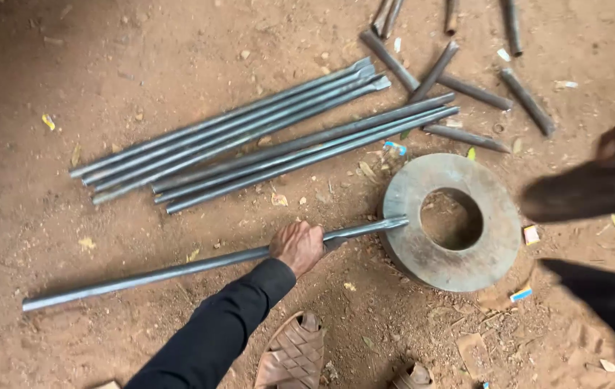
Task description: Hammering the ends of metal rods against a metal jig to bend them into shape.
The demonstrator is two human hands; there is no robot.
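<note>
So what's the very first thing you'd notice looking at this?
Probably the big round metal ring lying on the red dirt ground, right of the middle. Next, the left hand in a black sleeve, its grip closed around a long metal rod whose flattened tip rests on the ring's edge. Behind them lies a bundle of long rods, slanting across the dirt.

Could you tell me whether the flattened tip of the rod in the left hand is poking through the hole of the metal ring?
No, the rod's flattened tip rests on the metal ring's flat rim, short of the hole, while the left hand grips it.
</note>
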